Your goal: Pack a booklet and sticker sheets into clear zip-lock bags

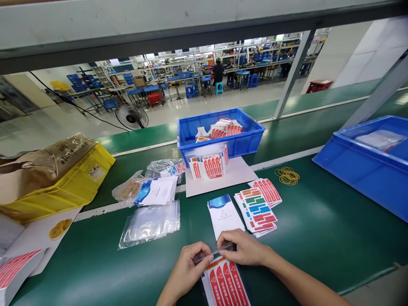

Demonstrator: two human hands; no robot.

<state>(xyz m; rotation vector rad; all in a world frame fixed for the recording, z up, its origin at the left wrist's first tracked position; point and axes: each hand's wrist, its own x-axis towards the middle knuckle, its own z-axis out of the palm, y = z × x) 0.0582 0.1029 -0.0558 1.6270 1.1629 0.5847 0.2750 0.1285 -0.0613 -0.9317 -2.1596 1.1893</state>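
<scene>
Both hands pinch the top edge of a clear plastic bag [227,284] that has red and white sticker sheets inside. My left hand [190,268] grips the bag's upper left, thumb against fingers. At its upper right, my right hand [242,248] is closed on the same edge. Just beyond the hands lies a stack of white and blue leaflets [223,216]. Right of that stack are multicoloured sticker sheets [257,210], with red sticker sheets [267,191] partly under them. A pile of flat clear bags [151,223] lies to the left, with more leaflets [158,191] behind it.
A blue bin [219,142] of sticker sheets stands behind, with filled bags [208,165] propped against its front. Rubber bands [287,175] lie at right, near another blue bin [366,157]. A yellow bin [63,182] stands at left. A metal beam [191,21] crosses overhead.
</scene>
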